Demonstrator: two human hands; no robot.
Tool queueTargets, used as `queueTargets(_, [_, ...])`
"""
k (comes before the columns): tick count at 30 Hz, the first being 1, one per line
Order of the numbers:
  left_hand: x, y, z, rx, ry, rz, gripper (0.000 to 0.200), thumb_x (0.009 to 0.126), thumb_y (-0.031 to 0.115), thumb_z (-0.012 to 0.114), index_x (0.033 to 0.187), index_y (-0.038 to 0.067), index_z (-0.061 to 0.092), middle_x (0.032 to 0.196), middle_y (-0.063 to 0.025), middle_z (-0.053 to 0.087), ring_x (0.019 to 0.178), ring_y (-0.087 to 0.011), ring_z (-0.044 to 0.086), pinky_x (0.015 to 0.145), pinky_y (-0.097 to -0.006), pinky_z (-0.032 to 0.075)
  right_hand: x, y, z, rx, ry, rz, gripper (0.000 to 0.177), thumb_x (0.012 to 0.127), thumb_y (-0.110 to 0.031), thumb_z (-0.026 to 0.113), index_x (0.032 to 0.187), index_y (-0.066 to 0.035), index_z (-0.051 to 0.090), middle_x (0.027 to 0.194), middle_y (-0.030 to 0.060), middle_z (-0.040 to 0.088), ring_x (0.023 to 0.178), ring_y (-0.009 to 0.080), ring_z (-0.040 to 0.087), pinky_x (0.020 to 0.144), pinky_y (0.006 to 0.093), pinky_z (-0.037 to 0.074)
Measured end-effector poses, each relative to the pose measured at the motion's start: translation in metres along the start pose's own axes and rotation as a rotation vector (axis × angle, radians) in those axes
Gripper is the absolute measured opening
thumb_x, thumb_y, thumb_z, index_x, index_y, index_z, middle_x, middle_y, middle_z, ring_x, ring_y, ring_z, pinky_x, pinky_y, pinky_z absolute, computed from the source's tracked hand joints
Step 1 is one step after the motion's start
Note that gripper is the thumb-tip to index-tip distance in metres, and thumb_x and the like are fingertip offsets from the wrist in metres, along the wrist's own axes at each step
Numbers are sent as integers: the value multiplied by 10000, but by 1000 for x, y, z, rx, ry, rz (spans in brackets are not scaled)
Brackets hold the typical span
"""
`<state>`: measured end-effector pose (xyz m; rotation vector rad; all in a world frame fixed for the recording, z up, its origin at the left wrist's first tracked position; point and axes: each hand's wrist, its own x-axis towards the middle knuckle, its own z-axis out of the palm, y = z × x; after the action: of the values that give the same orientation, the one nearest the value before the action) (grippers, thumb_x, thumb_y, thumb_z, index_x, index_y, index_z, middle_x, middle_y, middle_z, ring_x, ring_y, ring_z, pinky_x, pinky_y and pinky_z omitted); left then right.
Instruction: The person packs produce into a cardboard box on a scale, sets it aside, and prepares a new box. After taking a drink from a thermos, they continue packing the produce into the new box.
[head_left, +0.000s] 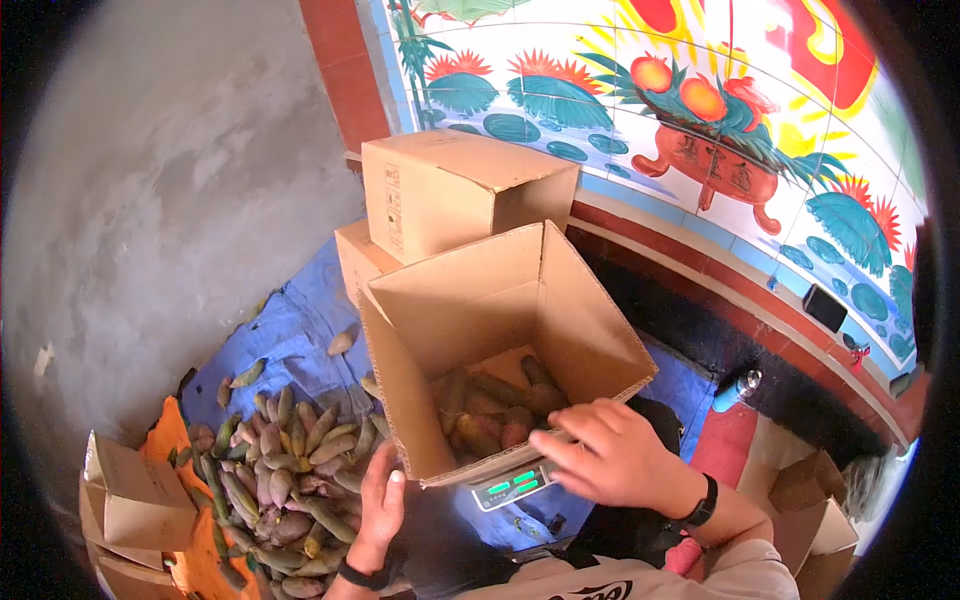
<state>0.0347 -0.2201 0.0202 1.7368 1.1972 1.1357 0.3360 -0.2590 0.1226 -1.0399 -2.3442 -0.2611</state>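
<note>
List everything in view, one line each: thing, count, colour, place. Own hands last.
open box: one, brown cardboard, centre, on the scale
scale: one, grey, green display, under the open box
fruits in box: several, brown-purple, box bottom
fruit pile: many, green-purple, lower left
tarp: one, blue, under the pile
closed boxes: two, brown, stacked behind the open box
tiled mural: one, multicoloured, wall at top right
left hand: one, flat against the open box's near corner
right hand: one, fingers spread on the box's near rim
</note>
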Motion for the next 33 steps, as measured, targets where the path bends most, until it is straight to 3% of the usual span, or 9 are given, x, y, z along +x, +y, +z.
queueTargets(3, [-1,-4,-1,-4,1,22,572,915,405,402,1255,-55,407,1209,-196,502,1143,-277,471,967,-363,353,-10,16,17,-37,-34,130,528,655,-215,704,1132,-64,536,956,114,547,912,270,543,784,394,435])
queueTargets(7, [0,-14,-3,-52,-25,55,523,906,349,427,1253,-42,418,1200,-196,507,1139,-284,477,959,-365,362,-27,25,37,-110,-75,200,504,628,-195,725,1084,-77,547,944,104,548,903,275,537,831,405,404])
queueTargets(17, [-2,-13,-1,-62,9,62,544,902,387,435,1238,-41,435,1186,-201,518,1129,-288,487,962,-371,364,-27,20,44,-103,-57,278,389,632,-164,712,978,-61,568,887,96,559,848,285,518,798,413,393])
queueTargets(33, [-8,-18,-7,50,46,62,577,900,443,422,1247,-18,443,1155,-176,552,1099,-292,497,938,-380,365,-36,15,48,-113,18,273,350,621,-151,709,932,-84,564,854,66,551,834,259,528,790,397,402])
